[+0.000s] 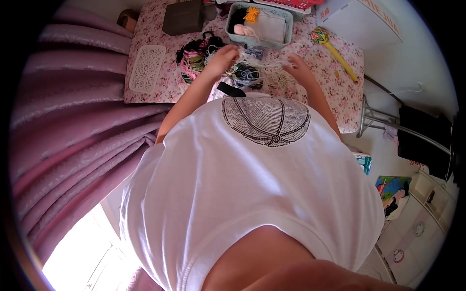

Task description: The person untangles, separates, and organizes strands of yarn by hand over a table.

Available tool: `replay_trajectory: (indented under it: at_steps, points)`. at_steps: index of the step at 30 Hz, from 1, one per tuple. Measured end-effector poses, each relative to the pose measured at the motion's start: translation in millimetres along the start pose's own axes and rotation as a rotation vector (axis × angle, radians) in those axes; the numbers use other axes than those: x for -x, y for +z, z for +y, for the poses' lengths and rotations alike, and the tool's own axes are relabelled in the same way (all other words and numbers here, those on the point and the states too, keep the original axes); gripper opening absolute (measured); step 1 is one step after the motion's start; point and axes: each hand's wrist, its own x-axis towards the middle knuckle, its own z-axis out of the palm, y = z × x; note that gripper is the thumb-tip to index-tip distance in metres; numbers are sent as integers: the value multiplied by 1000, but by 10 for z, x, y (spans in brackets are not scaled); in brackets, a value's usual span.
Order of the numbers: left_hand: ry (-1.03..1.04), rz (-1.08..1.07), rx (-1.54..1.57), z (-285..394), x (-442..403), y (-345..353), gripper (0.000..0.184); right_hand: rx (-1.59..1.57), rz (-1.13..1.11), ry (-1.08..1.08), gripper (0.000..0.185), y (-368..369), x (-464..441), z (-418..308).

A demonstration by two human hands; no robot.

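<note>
Tangled yarn in several colours lies on the flowered tablecloth at the top centre. My left hand (223, 60) is at the dark and pink yarn (193, 60), its fingers bent around white strands (248, 58) that run to its right. My right hand (299, 69) is beside the cream yarn (277, 74), with its fingers curled; whether they hold a strand is too small to tell. Between my hands lies a dark blue and green bundle (244, 73).
A basket (290, 30) with yarn balls stands behind the yarn, near a dark box (183, 18). A white lace-patterned tray (147, 68) lies left. A yellow-handled rattle-like object (342, 61) and a white carton (357, 22) are right.
</note>
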Motion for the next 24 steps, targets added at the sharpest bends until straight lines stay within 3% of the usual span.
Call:
replay_trajectory:
  at_steps: [2,5,8,11,14,17,20,24]
  points:
    - [1,-98,-42,37,17,194,11,18,-133,-105,58,84,17,-764]
    - [25,-218,-85,-4,-31,254,13,-172,-120,-315,46,352,-24,-1024]
    - [129,-191,-175,-107,-97,214,15,-414,-306,-28,37,402,-98,-887]
    - [209,-185,-278,-126,-90,146,14,-230,-321,-18,26,260,-113,-824]
    - [186,-182,-321,-119,-57,102,15,-411,-268,-3,20,216,-67,-782]
    - [176,-160,-340,-112,-65,38,15,-645,-238,156,22,136,-53,-788]
    - [166,-140,-374,-106,-62,22,15,-559,-139,161,29,82,-139,-354]
    - [275,-197,-314,-149,-65,68,14,-285,-167,-53,29,120,-36,-645]
